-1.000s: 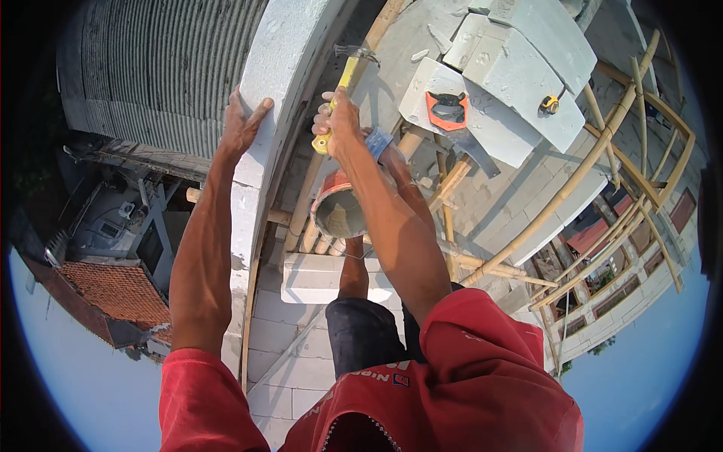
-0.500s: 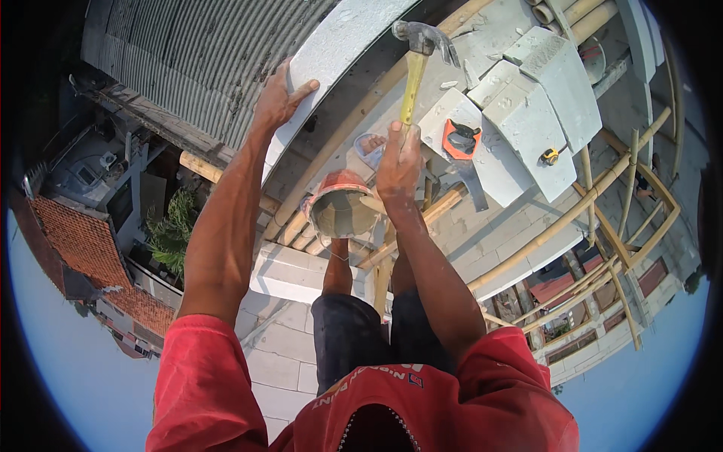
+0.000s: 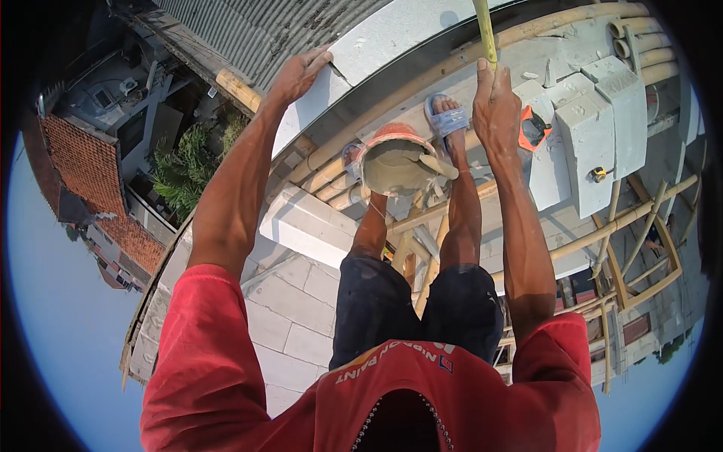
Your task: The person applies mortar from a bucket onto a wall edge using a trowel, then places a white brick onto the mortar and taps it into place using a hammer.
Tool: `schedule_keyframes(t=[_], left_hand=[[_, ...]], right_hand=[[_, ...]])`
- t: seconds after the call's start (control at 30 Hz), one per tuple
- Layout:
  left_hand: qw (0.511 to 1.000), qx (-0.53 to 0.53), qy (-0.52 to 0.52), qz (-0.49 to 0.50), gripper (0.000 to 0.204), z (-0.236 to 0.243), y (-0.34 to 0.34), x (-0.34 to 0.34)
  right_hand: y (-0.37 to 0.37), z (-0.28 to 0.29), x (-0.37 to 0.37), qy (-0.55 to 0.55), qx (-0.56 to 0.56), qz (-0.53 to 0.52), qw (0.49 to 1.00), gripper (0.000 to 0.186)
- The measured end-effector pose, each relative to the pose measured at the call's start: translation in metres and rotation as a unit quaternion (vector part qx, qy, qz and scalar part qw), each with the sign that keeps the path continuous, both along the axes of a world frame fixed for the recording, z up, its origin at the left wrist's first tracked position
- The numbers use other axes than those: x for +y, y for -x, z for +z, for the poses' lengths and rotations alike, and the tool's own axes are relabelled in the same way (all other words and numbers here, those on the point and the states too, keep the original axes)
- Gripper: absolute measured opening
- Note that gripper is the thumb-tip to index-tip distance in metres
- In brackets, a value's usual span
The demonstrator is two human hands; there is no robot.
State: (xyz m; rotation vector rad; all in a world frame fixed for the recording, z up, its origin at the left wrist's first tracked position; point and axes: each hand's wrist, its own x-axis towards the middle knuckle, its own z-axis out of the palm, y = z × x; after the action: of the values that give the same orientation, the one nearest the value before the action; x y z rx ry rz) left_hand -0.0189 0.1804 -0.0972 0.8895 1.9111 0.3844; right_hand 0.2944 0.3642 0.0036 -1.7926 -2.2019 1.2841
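My right hand point(image 3: 497, 109) is closed round the yellow handle of a claw hammer point(image 3: 485, 32), raised over the scaffold. The hammer's head is past the upper edge of the picture. My left hand point(image 3: 297, 77) rests, fingers stretched out, on the far edge of a row of white blocks point(image 3: 392, 41), beside a small dark joint between two of them. Between my feet stands an orange bucket point(image 3: 396, 129) of grey mortar point(image 3: 399, 172). A light-coloured tool handle point(image 3: 438, 166) sticks out over its rim.
White blocks point(image 3: 587, 120) lie at the right, with an orange-handled handsaw point(image 3: 533, 128) and a yellow tape measure point(image 3: 599, 174) on or beside them. Bamboo poles point(image 3: 617, 226) form the scaffold. A corrugated roof point(image 3: 263, 38) adjoins the wall; the ground lies far below.
The hammer has moved up and right, its head leaving the picture. My left hand is now at the block joint, farther along the wall. The view has shifted, showing both feet.
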Motion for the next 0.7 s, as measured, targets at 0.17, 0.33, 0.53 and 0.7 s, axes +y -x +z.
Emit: schedule_keyframes(t=[0.17,0.33,0.53,0.7], left_hand=[[0.998,0.028,-0.055,-0.001,0.067,-0.017,0.005,-0.002],[0.997,-0.063,-0.043,-0.010,0.071,0.014,-0.005,0.005],[0.998,0.026,0.044,0.040,0.075,0.024,-0.029,0.018],[0.998,-0.022,-0.055,0.037,0.060,-0.017,0.000,0.002]], right_hand=[[0.006,-0.018,-0.065,-0.066,0.078,0.077,0.992,0.033],[0.005,-0.050,-0.090,-0.056,0.007,0.155,0.986,0.035],[0.000,-0.057,-0.111,0.010,-0.002,0.113,0.994,0.039],[-0.005,-0.049,-0.104,-0.030,0.150,-0.007,0.988,0.038]])
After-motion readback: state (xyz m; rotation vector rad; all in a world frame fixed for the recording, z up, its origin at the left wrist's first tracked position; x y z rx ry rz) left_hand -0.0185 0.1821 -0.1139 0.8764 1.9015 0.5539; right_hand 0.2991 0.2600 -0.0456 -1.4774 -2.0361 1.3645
